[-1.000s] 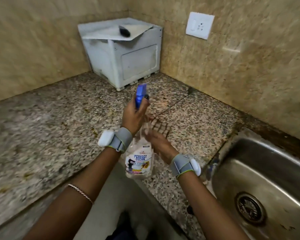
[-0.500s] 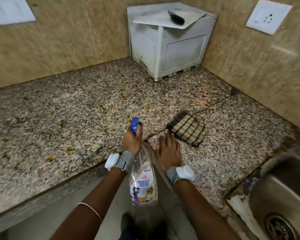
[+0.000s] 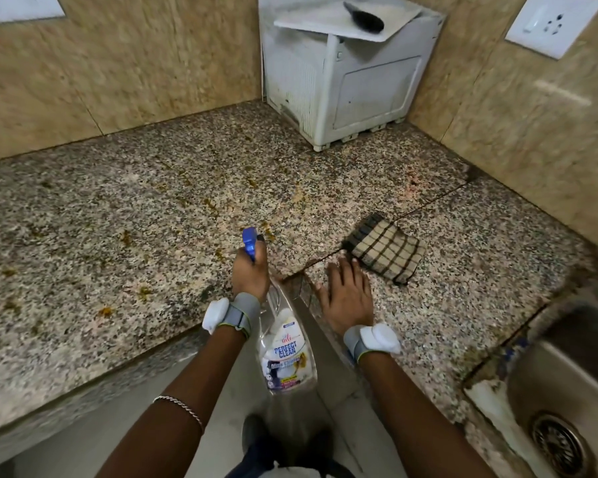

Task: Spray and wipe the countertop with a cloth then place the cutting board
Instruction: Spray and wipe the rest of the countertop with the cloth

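Note:
My left hand (image 3: 250, 273) grips the neck of a clear spray bottle (image 3: 287, 353) with a blue nozzle, held over the front edge of the speckled granite countertop (image 3: 125, 215). The nozzle points out over the counter, which carries yellow-brown stains. My right hand (image 3: 347, 293) lies flat on the counter, fingers spread, its fingertips just touching a folded brown checked cloth (image 3: 385, 251). A white cutting board (image 3: 328, 15) lies on top of a white box in the far corner, with a dark-handled tool on it.
The white box (image 3: 353, 84) stands in the corner where two tan tiled walls meet. A steel sink (image 3: 567, 381) with a drain is at the lower right. A wall socket (image 3: 554, 24) is at the upper right.
The view swung left and down, so the sink slid to the right edge. My right hand came off the bottle and settled flat on the counter beside the cloth. The bottle dropped lower.

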A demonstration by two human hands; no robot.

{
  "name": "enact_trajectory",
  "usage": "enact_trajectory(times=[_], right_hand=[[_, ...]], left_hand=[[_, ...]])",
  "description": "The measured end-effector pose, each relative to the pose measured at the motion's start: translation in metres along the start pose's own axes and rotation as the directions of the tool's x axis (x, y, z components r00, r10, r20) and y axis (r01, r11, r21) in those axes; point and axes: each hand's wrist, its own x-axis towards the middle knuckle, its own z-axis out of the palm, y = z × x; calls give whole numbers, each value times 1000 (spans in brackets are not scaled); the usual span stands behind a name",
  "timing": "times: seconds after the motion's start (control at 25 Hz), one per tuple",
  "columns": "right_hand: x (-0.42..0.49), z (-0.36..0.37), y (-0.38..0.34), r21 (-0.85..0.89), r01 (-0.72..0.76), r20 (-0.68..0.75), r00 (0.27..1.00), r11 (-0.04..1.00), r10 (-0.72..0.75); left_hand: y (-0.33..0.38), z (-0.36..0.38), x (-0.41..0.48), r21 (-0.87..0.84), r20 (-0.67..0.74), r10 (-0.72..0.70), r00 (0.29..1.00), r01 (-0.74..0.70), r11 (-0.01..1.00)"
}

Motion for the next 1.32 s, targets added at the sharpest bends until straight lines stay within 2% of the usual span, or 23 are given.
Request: enact_trajectory(times=[0.16, 0.28, 0.4, 0.56, 0.72, 0.88, 0.96, 1.16, 1.32], right_hand=[[-4, -2, -3, -13, -1, -15, 1000, 1000, 1], [-2, -4, -8, -30, -51, -16, 999, 998, 51], [12, -17, -36, -25, -137, -92, 987, 990, 134], [32, -25, -44, -7, -117, -90, 989, 993, 116], [59, -29, -44, 6, -96, -129, 987, 995, 96], [83, -29, -36, 9, -94, -165, 982, 995, 95], [94, -28, -30, 5, -110, -151, 982, 994, 109], [120, -26, -16, -5, -126, -125, 984, 992, 124], [122, -14, -6, -67, -106, -87, 991, 992, 100]], left_hand=[[-7, -14, 10, 32, -41, -93, 995, 94, 995], [-4, -20, 13, -41, -45, -116, 992, 115, 993], [16, -28, 24, -176, 83, -47, 995, 61, 982], [53, -24, 38, -253, 190, 18, 982, 31, 967], [79, -9, 58, -225, 237, 1, 972, 54, 973], [87, 9, 67, -23, 278, -43, 960, 51, 998], [83, 16, 77, 6, 291, -88, 953, 91, 996], [106, 36, 100, -136, 345, 11, 938, 38, 990], [134, 66, 122, -12, 391, 62, 918, -62, 998]])
